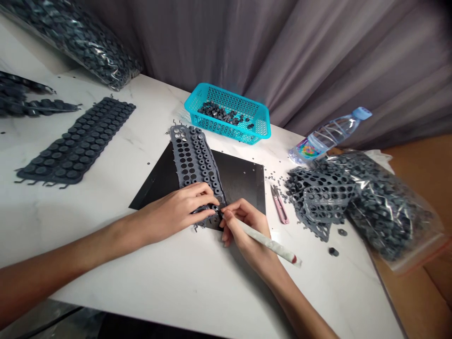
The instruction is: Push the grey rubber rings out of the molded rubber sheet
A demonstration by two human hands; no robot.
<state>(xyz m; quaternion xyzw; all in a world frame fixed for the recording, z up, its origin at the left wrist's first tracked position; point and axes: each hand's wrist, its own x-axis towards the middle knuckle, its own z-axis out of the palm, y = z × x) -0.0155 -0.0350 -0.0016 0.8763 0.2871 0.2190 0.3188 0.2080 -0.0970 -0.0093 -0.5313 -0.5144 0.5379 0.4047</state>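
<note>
A dark grey moulded rubber sheet [183, 162] lies on a black mat [242, 175]; its left rows show punched-out holes, and its right rows carry small round parts with centre holes. My left hand [176, 209] rests over the near end of the sheet, fingers bent and gripping it; what sits under the fingertips is partly hidden. Between the thumb and fingers of my right hand [247, 226] is a pen-like tool with a pale wrapped handle [270, 242], its tip meeting the sheet close to my left fingertips. The tip itself is hard to make out.
Behind the mat stands a turquoise basket [228, 131] of loose rubber parts. Pink thread snips [279, 205], punched-out sheets [325, 200], a bottle [328, 134] and a filled bag [391, 212] lie right. Leftward are another full sheet [77, 146] and a large bag [84, 42].
</note>
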